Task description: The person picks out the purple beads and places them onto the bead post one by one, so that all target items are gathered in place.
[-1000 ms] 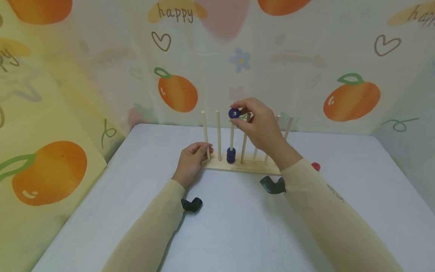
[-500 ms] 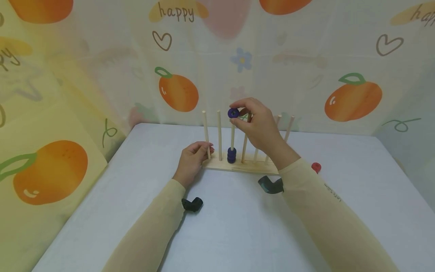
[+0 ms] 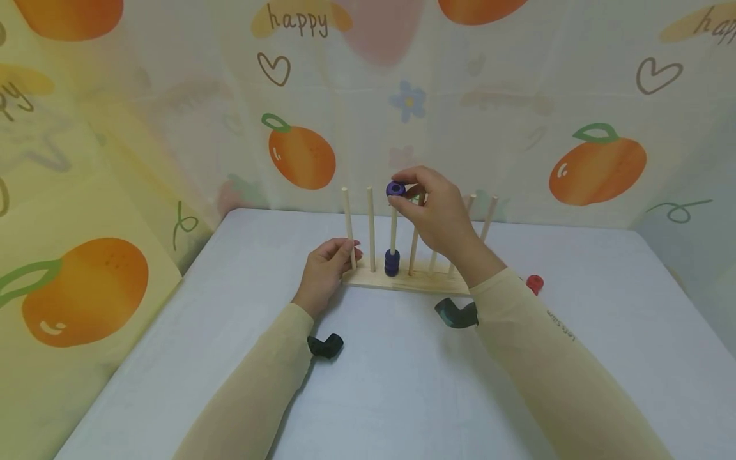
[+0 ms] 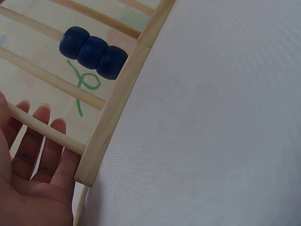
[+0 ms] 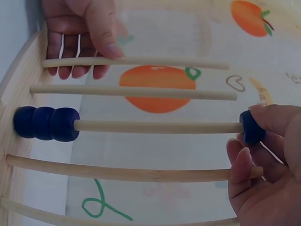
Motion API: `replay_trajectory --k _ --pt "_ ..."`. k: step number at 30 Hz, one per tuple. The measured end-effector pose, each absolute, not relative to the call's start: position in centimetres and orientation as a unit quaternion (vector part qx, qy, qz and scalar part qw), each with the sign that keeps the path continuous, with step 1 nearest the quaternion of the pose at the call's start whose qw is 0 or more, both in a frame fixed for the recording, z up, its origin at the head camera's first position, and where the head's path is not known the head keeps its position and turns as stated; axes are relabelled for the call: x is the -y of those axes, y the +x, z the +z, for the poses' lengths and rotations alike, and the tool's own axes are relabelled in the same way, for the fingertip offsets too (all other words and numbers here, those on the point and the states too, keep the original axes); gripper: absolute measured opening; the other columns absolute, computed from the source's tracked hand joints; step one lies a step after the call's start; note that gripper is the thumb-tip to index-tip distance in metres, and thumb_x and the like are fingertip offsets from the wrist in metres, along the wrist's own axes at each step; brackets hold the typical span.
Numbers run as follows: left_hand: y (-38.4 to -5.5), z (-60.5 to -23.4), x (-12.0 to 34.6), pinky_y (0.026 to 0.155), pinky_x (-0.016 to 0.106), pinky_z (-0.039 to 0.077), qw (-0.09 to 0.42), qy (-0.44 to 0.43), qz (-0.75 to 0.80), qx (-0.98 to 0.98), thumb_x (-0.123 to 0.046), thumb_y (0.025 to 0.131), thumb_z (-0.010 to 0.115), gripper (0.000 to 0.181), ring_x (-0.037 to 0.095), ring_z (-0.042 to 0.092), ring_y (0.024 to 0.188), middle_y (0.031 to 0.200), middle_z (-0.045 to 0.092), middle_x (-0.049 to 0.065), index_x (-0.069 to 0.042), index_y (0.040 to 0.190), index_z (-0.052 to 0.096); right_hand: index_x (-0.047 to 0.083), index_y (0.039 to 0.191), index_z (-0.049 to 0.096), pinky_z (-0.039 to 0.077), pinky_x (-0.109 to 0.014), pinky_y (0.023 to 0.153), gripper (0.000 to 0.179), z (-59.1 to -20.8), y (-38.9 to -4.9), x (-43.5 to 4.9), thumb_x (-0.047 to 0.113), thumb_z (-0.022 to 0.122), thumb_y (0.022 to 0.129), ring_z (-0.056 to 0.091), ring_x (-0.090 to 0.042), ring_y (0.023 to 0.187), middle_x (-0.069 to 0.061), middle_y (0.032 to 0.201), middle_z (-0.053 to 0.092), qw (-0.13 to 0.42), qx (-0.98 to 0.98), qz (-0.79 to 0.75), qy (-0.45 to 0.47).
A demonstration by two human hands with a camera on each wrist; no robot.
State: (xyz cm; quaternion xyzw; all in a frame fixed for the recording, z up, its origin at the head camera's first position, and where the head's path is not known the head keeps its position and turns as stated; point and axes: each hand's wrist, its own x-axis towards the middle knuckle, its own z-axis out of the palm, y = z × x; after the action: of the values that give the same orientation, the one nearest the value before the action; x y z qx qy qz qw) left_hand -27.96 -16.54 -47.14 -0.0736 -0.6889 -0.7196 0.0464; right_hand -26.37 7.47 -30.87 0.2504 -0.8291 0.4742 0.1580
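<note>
A wooden rack (image 3: 414,283) with a row of upright pegs stands on the table. My left hand (image 3: 324,271) holds its leftmost peg (image 4: 56,135) low down, thumb in front and fingers behind. Three dark blue beads (image 3: 392,263) are stacked at the foot of the third peg (image 5: 160,127). At that peg's top, my right hand (image 3: 439,207) pinches another blue bead (image 5: 251,128) between thumb and index finger. The peg's tip meets this bead in the right wrist view. The other right fingers are near the fourth peg (image 5: 141,169).
Red beads (image 3: 535,283) lie right of the rack, partly hidden by the right sleeve. A white cloth covers the table (image 3: 368,396). A patterned curtain (image 3: 489,140) hangs behind it. Black wrist mounts (image 3: 457,313) stick out from both sleeves.
The bead in my right hand has tipped so that its hole faces more upward. The right hand has shifted only slightly. My left hand stays at the leftmost peg.
</note>
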Motion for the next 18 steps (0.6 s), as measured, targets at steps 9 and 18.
replay_trajectory --k 9,18 --pt "-27.92 -47.18 16.59 0.099 0.036 0.059 0.046 -0.073 -0.719 0.69 -0.034 0.109 0.071 0.041 0.029 0.071 0.112 0.113 0.074 0.019 0.003 0.128 0.074 0.0 0.135 0.068 0.051 -0.037 0.075 0.031 -31.24 -26.55 -7.37 0.011 0.075 0.106 0.067 -0.023 0.1 -0.009 0.12 0.071 0.143 0.839 0.47 0.236" --pt "-27.87 -47.08 16.62 0.099 0.036 0.059 0.045 -0.073 -0.716 0.693 -0.033 0.11 0.07 0.043 0.029 0.071 0.112 0.114 0.074 0.019 0.005 0.13 0.072 0.004 0.135 0.069 0.051 -0.039 0.081 0.034 -31.29 -26.58 -7.51 0.016 0.077 0.105 0.065 -0.024 0.109 -0.008 0.131 0.07 0.134 0.843 0.463 0.239"
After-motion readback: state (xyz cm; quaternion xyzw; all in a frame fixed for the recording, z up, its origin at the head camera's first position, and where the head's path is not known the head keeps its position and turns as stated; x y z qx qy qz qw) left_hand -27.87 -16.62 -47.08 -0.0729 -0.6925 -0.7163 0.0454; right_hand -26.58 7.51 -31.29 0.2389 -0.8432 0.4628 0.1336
